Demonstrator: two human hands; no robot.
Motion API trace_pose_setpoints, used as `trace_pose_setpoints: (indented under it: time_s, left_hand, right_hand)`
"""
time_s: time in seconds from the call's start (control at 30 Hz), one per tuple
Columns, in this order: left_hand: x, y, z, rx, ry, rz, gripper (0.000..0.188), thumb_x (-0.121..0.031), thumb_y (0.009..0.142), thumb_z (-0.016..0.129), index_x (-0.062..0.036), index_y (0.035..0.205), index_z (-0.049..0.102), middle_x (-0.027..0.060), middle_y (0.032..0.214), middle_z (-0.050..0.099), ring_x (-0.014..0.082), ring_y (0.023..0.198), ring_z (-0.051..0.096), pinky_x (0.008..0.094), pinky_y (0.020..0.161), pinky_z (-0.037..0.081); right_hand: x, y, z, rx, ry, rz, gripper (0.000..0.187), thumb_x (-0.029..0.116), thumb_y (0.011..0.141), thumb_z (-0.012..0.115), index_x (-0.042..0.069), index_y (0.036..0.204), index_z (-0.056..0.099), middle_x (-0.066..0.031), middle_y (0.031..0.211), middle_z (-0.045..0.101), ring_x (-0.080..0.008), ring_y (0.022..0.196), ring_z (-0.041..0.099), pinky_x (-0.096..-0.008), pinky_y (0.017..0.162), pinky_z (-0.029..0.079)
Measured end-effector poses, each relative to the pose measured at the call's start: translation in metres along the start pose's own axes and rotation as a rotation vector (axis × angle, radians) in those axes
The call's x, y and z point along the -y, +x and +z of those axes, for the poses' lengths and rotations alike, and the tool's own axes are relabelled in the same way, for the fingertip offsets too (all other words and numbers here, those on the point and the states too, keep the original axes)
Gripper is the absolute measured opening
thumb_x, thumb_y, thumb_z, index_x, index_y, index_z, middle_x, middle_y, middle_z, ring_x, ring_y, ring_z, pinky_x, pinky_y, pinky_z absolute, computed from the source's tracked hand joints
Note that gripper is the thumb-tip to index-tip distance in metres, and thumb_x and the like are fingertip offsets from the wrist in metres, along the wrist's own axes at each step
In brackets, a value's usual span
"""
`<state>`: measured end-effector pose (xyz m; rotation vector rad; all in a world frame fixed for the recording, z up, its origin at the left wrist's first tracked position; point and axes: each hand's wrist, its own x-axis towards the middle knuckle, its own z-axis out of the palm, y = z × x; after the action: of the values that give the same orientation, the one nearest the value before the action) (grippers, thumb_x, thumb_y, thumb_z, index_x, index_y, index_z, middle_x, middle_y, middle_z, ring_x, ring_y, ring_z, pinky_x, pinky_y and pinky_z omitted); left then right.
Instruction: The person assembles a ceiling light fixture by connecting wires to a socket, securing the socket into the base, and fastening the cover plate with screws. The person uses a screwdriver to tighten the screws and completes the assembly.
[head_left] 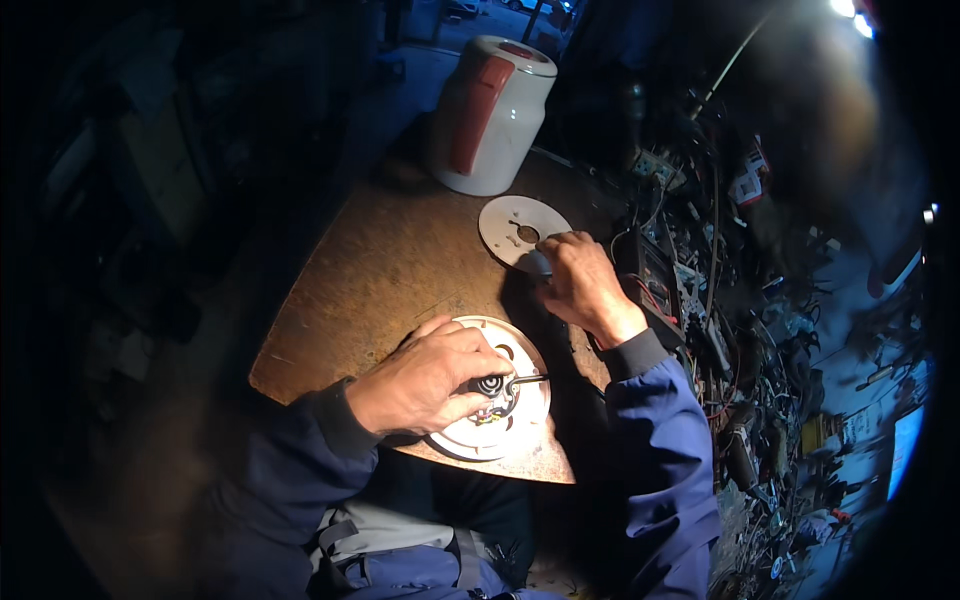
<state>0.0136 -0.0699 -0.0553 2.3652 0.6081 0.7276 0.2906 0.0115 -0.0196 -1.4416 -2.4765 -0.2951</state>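
Observation:
A round white kettle base [483,448] lies on the table near its front edge, with a black ringed connector [490,385] and coloured wires at its centre. My left hand [425,380] rests over the base's left side, its thumb and fingers curled around the connector. From the connector a short dark cord [530,379] runs right. Farther off, a thin white disc [497,228] with a central hole lies on the table. My right hand [585,285] pinches the disc's near right edge; its fingertips are partly hidden.
A white electric kettle [515,125] with a red handle stands at the far end of the brown table [345,285]. Along the right is a dense clutter of wires, tools and circuit parts [715,310]. A bright lamp [850,12] shines at upper right.

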Motion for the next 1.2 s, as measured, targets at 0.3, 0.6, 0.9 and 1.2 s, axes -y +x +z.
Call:
trace_pose_setpoints:
  time_s: [0.3,0.6,0.9,1.2]
  left_hand:
    - [-0.002,-0.003,0.0,-0.021,0.041,-0.008,0.048,-0.016,0.086,0.085,-0.0107,0.133,0.076,0.0061,0.12,0.071,0.0267,0.122,0.063,0.0483,0.119,0.037]
    - [0.0,-0.003,0.002,-0.062,0.047,0.0,0.05,-0.017,0.084,0.086,-0.0103,0.133,0.076,0.0072,0.112,0.072,0.0285,0.117,0.064,0.0477,0.116,0.04]
    - [0.004,0.0,0.002,-0.043,0.005,0.004,0.048,-0.025,0.085,0.086,-0.0071,0.128,0.076,0.0099,0.111,0.073,0.0309,0.117,0.067,0.0496,0.117,0.039]
    - [0.012,0.004,0.006,-0.092,0.001,0.11,0.047,-0.016,0.081,0.089,-0.0093,0.126,0.079,0.009,0.109,0.076,0.0284,0.105,0.069,0.0456,0.105,0.047]
  right_hand:
    - [0.004,0.008,0.028,-0.107,-0.12,-0.04,0.024,0.011,0.082,0.076,0.001,0.104,0.073,-0.0197,0.103,0.072,-0.0396,0.101,0.068,-0.0488,0.094,0.052]
    - [-0.004,0.001,-0.013,-0.524,0.671,0.406,0.022,0.014,0.109,0.063,-0.007,0.109,0.069,-0.0024,0.086,0.066,-0.0115,0.08,0.054,-0.0307,0.072,0.048]
    - [-0.023,-0.043,-0.022,-0.619,1.263,0.584,0.021,0.015,0.111,0.062,-0.005,0.114,0.068,-0.0077,0.097,0.074,-0.01,0.078,0.065,-0.0277,0.068,0.054]
    - [0.036,-0.106,-0.028,-0.737,1.481,0.447,0.026,0.01,0.109,0.067,-0.006,0.13,0.071,-0.0087,0.113,0.078,-0.0135,0.101,0.072,-0.0283,0.092,0.058]
